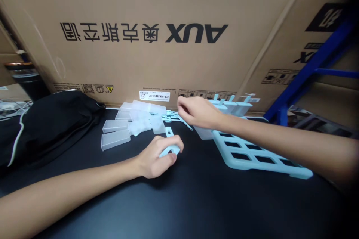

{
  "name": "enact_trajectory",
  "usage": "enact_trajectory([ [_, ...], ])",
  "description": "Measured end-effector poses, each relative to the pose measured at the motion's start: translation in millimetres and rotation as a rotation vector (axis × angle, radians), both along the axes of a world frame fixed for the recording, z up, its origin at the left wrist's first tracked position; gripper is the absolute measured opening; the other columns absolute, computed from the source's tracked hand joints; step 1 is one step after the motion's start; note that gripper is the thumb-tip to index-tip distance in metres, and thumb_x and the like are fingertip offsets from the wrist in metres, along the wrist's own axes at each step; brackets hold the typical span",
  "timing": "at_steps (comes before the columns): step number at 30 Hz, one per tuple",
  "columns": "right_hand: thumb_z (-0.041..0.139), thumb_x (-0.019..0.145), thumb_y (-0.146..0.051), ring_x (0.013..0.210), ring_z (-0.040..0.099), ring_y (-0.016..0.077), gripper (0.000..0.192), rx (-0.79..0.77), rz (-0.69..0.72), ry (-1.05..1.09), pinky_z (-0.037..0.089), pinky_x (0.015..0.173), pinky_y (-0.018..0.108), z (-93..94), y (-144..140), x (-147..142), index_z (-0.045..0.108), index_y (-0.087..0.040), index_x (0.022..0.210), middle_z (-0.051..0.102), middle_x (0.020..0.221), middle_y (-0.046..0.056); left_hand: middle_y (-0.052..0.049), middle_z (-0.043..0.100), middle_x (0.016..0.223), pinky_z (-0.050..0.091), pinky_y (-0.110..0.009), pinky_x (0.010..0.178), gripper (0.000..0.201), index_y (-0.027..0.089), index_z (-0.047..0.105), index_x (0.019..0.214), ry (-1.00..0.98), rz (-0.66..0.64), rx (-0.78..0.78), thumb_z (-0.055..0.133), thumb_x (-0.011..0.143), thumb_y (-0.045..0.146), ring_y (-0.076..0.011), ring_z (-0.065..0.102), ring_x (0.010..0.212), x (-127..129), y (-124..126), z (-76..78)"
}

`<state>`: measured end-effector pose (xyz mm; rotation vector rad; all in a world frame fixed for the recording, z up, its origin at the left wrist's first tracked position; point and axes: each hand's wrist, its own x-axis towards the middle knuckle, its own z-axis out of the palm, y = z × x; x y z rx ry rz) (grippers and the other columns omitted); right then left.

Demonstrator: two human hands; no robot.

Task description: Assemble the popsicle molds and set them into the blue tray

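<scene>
My left hand (159, 157) is closed around a light blue popsicle-mold stick (169, 132), whose slotted end points away from me and whose curved base shows between thumb and fingers. My right hand (196, 112) is closed with the fingers curled down beside a pile of thin light blue sticks (168, 115). Whatever it holds, if anything, is hidden. Translucent white popsicle molds (115, 140) lie on their sides left of the pile. Under my right forearm is a light blue mold rack (228, 160) with rectangular openings. Filled-in molds with blue stick tops (243, 108) stand at its far side.
A large cardboard box (112, 63) walls off the back of the black table (196, 201). Black cloth (56, 119) lies at the left, with a dark tumbler (28, 78) behind it. A blue metal frame (316, 65) rises at the right.
</scene>
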<state>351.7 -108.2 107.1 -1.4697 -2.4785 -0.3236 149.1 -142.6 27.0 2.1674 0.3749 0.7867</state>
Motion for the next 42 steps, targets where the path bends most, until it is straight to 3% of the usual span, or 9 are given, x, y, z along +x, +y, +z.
enact_trajectory([
  [6,0.051,0.081,-0.026,0.082,0.064,0.0249,0.023,-0.271,-0.171,-0.284,0.037,0.059,0.029,-24.6,39,10,0.061,-0.016,0.1,0.066,0.096,0.014,0.004,0.045,0.061,0.031,-0.026,0.056,0.014,0.017,0.052,0.087,-0.013,-0.016,-0.003,0.041,0.078,0.019,-0.0111,0.037,0.053,0,0,1.0],
  [10,0.059,0.071,-0.016,0.089,0.066,0.0302,0.037,-0.316,-0.224,-0.304,0.042,0.061,0.03,-42.5,47,2,0.062,-0.011,0.107,0.066,0.1,0.019,0.003,0.048,0.063,0.033,-0.026,0.058,0.017,0.016,0.056,0.087,-0.017,-0.055,-0.016,0.041,0.078,0.016,-0.0109,0.039,0.055,-1,1,4.1],
  [13,0.064,0.065,-0.016,0.088,0.067,0.0307,0.043,-0.329,-0.269,-0.292,0.044,0.059,0.03,-43.0,51,-3,0.063,-0.009,0.108,0.066,0.101,0.021,0.003,0.047,0.063,0.032,-0.025,0.057,0.012,0.016,0.055,0.082,-0.033,-0.085,-0.034,0.044,0.078,0.018,-0.0108,0.038,0.055,-1,2,3.9],
  [17,0.067,0.063,-0.025,0.073,0.066,0.0243,0.02,-0.396,-0.252,-0.276,0.043,0.054,0.028,-24.1,50,-5,0.067,-0.013,0.079,0.069,0.079,0.013,0.002,0.043,0.064,0.03,-0.025,0.054,0.011,0.016,0.052,0.082,-0.146,-0.123,-0.226,0.049,0.08,0.027,-0.0107,0.035,0.055,0,5,-2.8],
  [20,0.065,0.065,-0.025,0.066,0.064,0.0184,0.01,-0.441,-0.149,-0.209,0.044,0.055,0.026,4.5,41,-5,0.063,-0.016,0.066,0.066,0.063,0.004,0.005,0.037,0.062,0.028,-0.025,0.05,0.021,0.017,0.05,0.084,-0.249,-0.265,-0.45,0.052,0.083,0.037,-0.0099,0.029,0.053,0,6,-6.8],
  [23,0.066,0.069,-0.024,0.067,0.065,0.015,0.007,-0.551,0.106,0.064,0.047,0.059,0.025,40.0,23,-9,0.064,-0.017,0.072,0.068,0.066,0.001,0.004,0.04,0.062,0.029,-0.025,0.05,0.019,0.016,0.05,0.084,-0.221,-0.351,-0.492,0.058,0.079,0.033,-0.0096,0.033,0.053,-1,7,-5.3],
  [27,0.072,0.073,-0.031,0.072,0.067,0.0139,0.018,-0.767,0.395,0.386,0.052,0.065,0.027,74.5,-9,-22,0.068,-0.018,0.085,0.071,0.076,0.001,0.003,0.048,0.063,0.034,-0.023,0.051,0.017,0.017,0.049,0.078,-0.151,-0.308,-0.41,0.059,0.066,0.012,-0.0089,0.04,0.053,-1,6,-0.4],
  [33,0.071,0.076,-0.03,0.066,0.067,0.0119,0.016,-0.891,0.486,0.351,0.052,0.059,0.023,68.6,-36,-44,0.069,-0.017,0.085,0.07,0.07,0.0,0.004,0.044,0.058,0.033,-0.023,0.048,0.015,0.019,0.044,0.067,-0.151,-0.268,-0.347,0.054,0.059,0.011,-0.0087,0.04,0.052,6,5,2.0],
  [42,0.068,0.077,-0.022,0.062,0.065,0.0116,0.006,-0.743,0.468,0.319,0.05,0.056,0.022,69.2,-41,-44,0.07,-0.018,0.081,0.069,0.067,-0.001,0.007,0.037,0.053,0.029,-0.023,0.044,0.016,0.02,0.043,0.067,-0.123,-0.241,-0.484,0.052,0.056,0.012,-0.0078,0.033,0.048,8,7,-1.4],
])
